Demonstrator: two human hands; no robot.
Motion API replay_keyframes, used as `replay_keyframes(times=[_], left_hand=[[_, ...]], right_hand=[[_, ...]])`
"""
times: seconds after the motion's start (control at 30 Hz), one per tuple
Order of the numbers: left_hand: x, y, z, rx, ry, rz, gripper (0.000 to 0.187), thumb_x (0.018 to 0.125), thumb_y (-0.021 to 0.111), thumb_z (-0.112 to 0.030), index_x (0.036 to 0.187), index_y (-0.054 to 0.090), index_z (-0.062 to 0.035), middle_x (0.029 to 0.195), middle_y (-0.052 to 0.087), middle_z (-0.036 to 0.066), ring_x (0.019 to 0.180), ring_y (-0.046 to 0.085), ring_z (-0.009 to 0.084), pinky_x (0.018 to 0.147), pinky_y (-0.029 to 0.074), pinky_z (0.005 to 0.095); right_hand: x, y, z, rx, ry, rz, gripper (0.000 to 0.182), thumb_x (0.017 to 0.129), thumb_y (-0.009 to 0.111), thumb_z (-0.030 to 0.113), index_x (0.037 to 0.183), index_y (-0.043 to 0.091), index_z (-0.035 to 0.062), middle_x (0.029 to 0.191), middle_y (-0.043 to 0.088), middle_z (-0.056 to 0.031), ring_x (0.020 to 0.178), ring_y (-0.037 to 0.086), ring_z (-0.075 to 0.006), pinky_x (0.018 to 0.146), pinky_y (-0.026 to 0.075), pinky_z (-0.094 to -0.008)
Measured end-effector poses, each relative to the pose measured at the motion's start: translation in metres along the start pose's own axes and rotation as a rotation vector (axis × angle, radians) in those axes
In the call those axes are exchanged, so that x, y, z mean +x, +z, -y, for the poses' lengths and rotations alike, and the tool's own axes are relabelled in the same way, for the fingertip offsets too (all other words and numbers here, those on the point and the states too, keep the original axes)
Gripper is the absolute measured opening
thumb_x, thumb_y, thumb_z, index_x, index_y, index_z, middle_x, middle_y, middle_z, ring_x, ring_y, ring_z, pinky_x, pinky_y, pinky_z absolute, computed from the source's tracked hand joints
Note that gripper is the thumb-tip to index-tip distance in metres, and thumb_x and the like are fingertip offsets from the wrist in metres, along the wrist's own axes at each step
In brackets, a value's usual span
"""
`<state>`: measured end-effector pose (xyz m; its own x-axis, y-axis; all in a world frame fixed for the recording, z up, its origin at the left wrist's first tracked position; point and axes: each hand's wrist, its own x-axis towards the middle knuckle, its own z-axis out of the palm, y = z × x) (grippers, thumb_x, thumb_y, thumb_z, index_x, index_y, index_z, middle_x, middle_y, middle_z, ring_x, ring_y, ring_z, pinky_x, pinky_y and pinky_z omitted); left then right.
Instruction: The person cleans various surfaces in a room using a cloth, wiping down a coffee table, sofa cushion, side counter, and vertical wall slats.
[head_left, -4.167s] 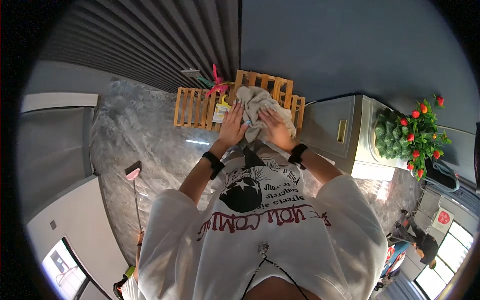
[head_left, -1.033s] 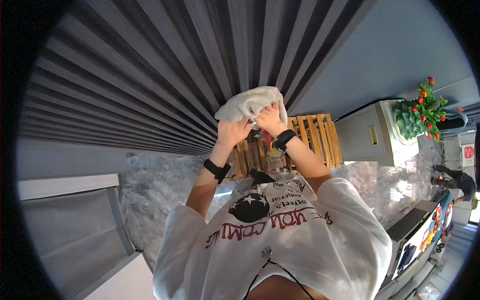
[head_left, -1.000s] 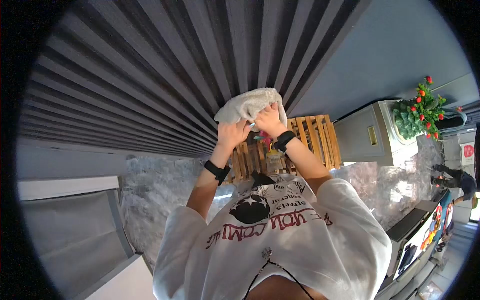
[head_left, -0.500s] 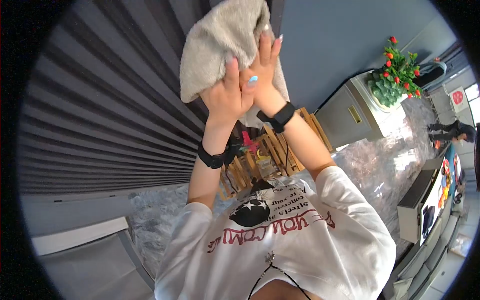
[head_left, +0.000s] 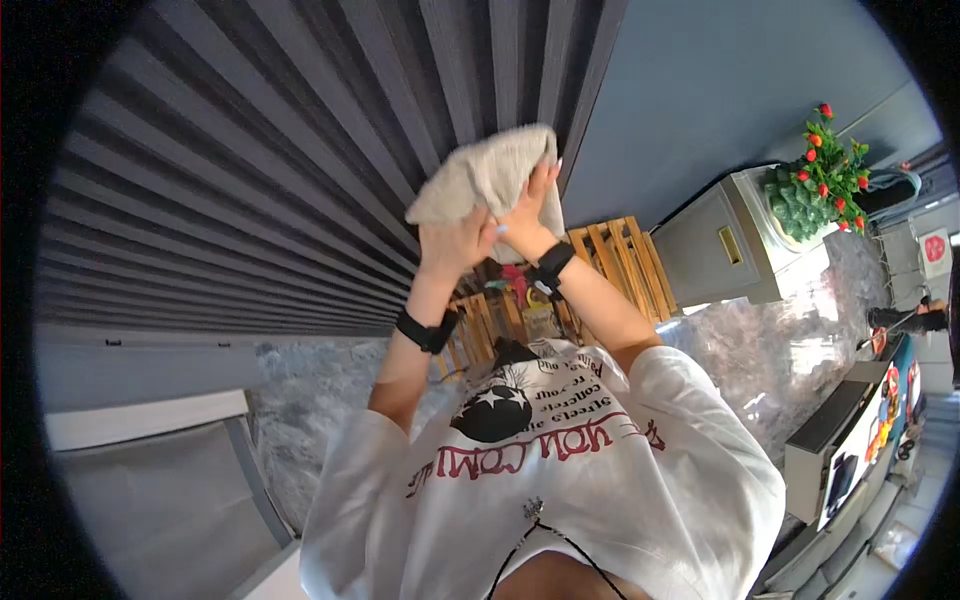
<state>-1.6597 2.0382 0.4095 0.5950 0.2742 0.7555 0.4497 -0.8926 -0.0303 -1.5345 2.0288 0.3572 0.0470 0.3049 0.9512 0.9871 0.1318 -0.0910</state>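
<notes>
Bright glare whitens the glossy grey marbled floor (head_left: 740, 352); fisheye distortion bends the dark-cornered edges, and the soft beige cloth (head_left: 482, 180) looks slightly blurred.

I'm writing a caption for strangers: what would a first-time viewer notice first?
Probably the pale cloth under the left hand and right hand, before the dark ridged wall. Then, at right, the red-dotted green plant on the grey cabinet.

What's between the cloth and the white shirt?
The left hand and right hand, on the cloth, then the arms with black wristbands; the wooden rack shows between the arms, in the head view.
</notes>
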Motion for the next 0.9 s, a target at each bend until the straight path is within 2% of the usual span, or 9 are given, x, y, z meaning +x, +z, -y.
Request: replay_keyframes(times=[0.17, 0.23, 0.27, 0.33, 0.5, 0.53, 0.63, 0.7, 0.9], left_hand=[[0.041, -0.03, 0.007, 0.049, 0.01, -0.234, 0.052, 0.08, 0.041, -0.045, 0.106, 0.045, -0.0005, 0.086, 0.056, 0.018, 0.076, 0.055, 0.0361, 0.07, 0.041, 0.0457], [0.039, -0.032, 0.008, 0.071, -0.003, -0.184, 0.054, 0.08, 0.04, -0.047, 0.107, 0.044, -0.0003, 0.085, 0.055, 0.018, 0.076, 0.055, 0.0358, 0.068, 0.041, 0.045], [0.037, -0.033, 0.009, 0.088, 0.011, -0.162, 0.056, 0.079, 0.04, -0.049, 0.108, 0.043, -0.0001, 0.083, 0.055, 0.017, 0.077, 0.054, 0.0355, 0.067, 0.04, 0.0444], [0.03, -0.035, 0.006, 0.076, -0.02, -0.065, 0.056, 0.08, 0.038, -0.049, 0.108, 0.043, -0.0002, 0.086, 0.055, 0.017, 0.079, 0.053, 0.0362, 0.068, 0.04, 0.0448], [-0.005, -0.026, -0.009, 0.013, -0.246, 0.039, 0.058, 0.079, 0.029, -0.048, 0.107, 0.049, -0.0015, 0.109, 0.045, 0.025, 0.102, 0.04, 0.0426, 0.087, 0.03, 0.048], [-0.012, -0.027, -0.008, -0.051, -0.238, 0.059, 0.063, 0.081, 0.034, -0.049, 0.118, 0.035, 0.0014, 0.113, 0.043, 0.021, 0.102, 0.041, 0.04, 0.085, 0.03, 0.049], [-0.016, -0.039, -0.011, 0.003, -0.258, -0.041, 0.069, 0.081, 0.033, -0.05, 0.123, 0.026, 0.0039, 0.113, 0.043, 0.021, 0.101, 0.041, 0.0404, 0.085, 0.03, 0.0481], [-0.005, -0.052, -0.007, 0.008, -0.2, -0.097, 0.071, 0.082, 0.032, -0.048, 0.125, 0.018, 0.0063, 0.112, 0.042, 0.022, 0.099, 0.042, 0.0407, 0.084, 0.031, 0.0473], [-0.03, -0.089, 0.018, -0.082, -0.325, -0.163, 0.073, 0.082, 0.033, -0.043, 0.126, 0.008, 0.0102, 0.113, 0.04, 0.024, 0.097, 0.042, 0.0417, 0.085, 0.029, 0.0478]], right_hand=[[0.081, -0.024, 0.023, 0.041, 0.101, 0.006, 0.043, 0.067, 0.051, 0.035, 0.103, 0.052, 0.0123, 0.12, 0.031, -0.017, 0.116, 0.014, -0.0439, 0.089, 0.01, -0.0626], [0.074, -0.023, 0.018, 0.043, 0.082, 0.122, 0.065, 0.073, 0.048, 0.045, 0.125, 0.032, 0.0092, 0.133, 0.011, -0.0181, 0.123, -0.003, -0.0409, 0.09, 0.0, -0.0629], [0.07, -0.025, 0.017, 0.065, 0.086, 0.137, 0.065, 0.073, 0.048, 0.045, 0.125, 0.032, 0.0092, 0.133, 0.011, -0.0181, 0.123, -0.003, -0.0409, 0.09, 0.0, -0.0629], [0.068, -0.033, 0.017, 0.057, 0.012, 0.18, 0.038, 0.062, 0.054, 0.033, 0.094, 0.055, 0.0134, 0.119, 0.033, -0.0162, 0.116, 0.015, -0.0426, 0.087, 0.01, -0.0635], [0.038, -0.034, 0.024, 0.207, 0.02, 0.339, 0.038, 0.058, 0.056, 0.033, 0.092, 0.056, 0.016, 0.117, 0.036, -0.0161, 0.113, 0.018, -0.0442, 0.08, 0.011, -0.0681], [0.043, -0.036, 0.029, 0.271, 0.072, 0.337, 0.038, 0.06, 0.056, 0.033, 0.093, 0.055, 0.0154, 0.117, 0.035, -0.0164, 0.112, 0.018, -0.045, 0.081, 0.009, -0.0689], [0.051, -0.039, 0.046, 0.45, 0.153, 0.22, 0.037, 0.067, 0.052, 0.029, 0.099, 0.053, 0.0112, 0.126, 0.028, -0.0187, 0.118, 0.005, -0.0493, 0.082, -0.005, -0.0701], [0.058, -0.042, 0.057, 0.522, 0.195, 0.24, 0.038, 0.068, 0.051, 0.027, 0.102, 0.052, 0.011, 0.13, 0.025, -0.0174, 0.121, -0.001, -0.0472, 0.083, -0.005, -0.0689], [0.084, -0.03, 0.109, 0.559, -0.014, 0.335, 0.038, 0.068, 0.051, 0.03, 0.104, 0.053, 0.0157, 0.128, 0.031, -0.0124, 0.12, 0.014, -0.0387, 0.087, 0.003, -0.064]])
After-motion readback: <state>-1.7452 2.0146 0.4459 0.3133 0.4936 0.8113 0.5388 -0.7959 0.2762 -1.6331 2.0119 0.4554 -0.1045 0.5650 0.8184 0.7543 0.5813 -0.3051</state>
